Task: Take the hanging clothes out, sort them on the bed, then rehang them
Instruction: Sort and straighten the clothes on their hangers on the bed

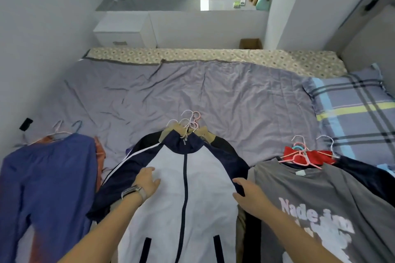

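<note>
The left hand lies flat, fingers spread, on the white chest of a navy-and-white zip jacket. The right hand pinches that jacket's navy sleeve. The jacket tops the middle pile on the bed, between a blue garment and a grey printed T-shirt.

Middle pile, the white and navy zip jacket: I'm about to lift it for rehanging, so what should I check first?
1. Left hand flat on the white and navy zip jacket: ok.
2. Right hand gripping the sleeve edge: cannot tell.
3. Hanger hooks bunched together at the collar: ok.
4. Jacket clear of the grey printed T-shirt: not ok, they touch.
5. Zip closed: ok.
</note>
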`<action>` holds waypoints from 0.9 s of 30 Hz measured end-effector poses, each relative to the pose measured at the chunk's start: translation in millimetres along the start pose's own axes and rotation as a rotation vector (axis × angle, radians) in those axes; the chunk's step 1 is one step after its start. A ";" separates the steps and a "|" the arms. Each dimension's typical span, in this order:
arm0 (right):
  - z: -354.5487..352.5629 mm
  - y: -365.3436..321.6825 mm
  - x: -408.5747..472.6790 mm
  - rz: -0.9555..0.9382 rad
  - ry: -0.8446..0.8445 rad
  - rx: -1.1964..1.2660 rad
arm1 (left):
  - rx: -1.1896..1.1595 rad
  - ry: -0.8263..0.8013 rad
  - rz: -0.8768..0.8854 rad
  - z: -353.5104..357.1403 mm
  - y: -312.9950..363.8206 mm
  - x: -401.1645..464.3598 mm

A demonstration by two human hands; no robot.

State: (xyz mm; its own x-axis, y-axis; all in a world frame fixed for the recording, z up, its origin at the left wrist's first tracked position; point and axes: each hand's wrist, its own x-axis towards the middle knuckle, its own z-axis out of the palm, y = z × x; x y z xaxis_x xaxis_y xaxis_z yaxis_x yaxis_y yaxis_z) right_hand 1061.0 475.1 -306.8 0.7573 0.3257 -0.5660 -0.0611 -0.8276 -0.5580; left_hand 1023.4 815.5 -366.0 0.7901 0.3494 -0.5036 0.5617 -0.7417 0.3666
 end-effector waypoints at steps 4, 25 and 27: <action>13.4 0.2 23.6 0.045 0.004 -0.027 | 0.060 -0.018 0.007 8.1 -15.6 70.2; 40.5 46.6 11.9 0.202 -0.068 0.025 | 0.110 0.359 0.042 6.1 -11.1 120.3; 40.5 44.5 4.1 0.194 -0.065 0.041 | -0.029 0.404 0.083 6.0 -13.7 93.0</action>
State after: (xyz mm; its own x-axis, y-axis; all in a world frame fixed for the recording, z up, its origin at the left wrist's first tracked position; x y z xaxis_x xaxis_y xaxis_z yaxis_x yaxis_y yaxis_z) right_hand 1035.1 458.1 -358.5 0.6854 0.1918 -0.7024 -0.2291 -0.8589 -0.4581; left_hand 1087.7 854.7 -422.5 0.8626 0.4900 -0.1257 0.4941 -0.7626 0.4175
